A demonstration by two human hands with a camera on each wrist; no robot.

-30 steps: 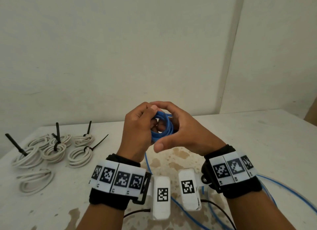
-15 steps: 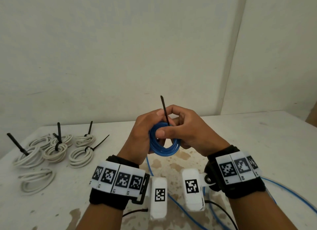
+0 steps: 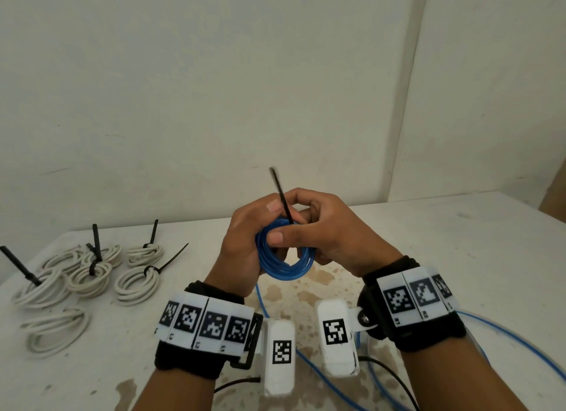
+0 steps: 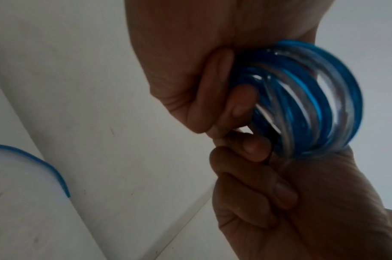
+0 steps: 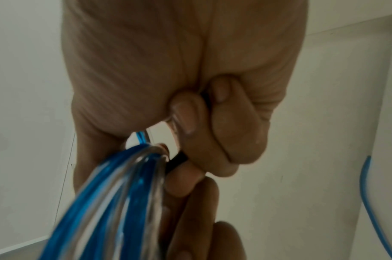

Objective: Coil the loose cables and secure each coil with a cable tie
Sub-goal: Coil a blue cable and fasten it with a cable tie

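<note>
loose blue cable [image 3: 346, 377]: nearest, trails over the counter [image 3: 459, 257] below the grips; limp, could drag on the coil.
left hand [image 3: 242, 251]: grip clenched round the blue coil [image 3: 284, 263], fingers through its left side.
right hand [image 3: 333, 239]: grip pinches the coil's right side, thumb across the front; black strap seen between fingers in the wrist view.
blue coil: held in air between both grips, above the counter; light, springy, slick jacket, likely to unwind if released.
cable tie [image 3: 280, 193]: sticks up from the top of the grips; thin, stiff; best hold looks like the free tail.
white coils [image 3: 92, 272]: far left of the grips, several tied.
room: open counter right and beyond the grips.
</note>
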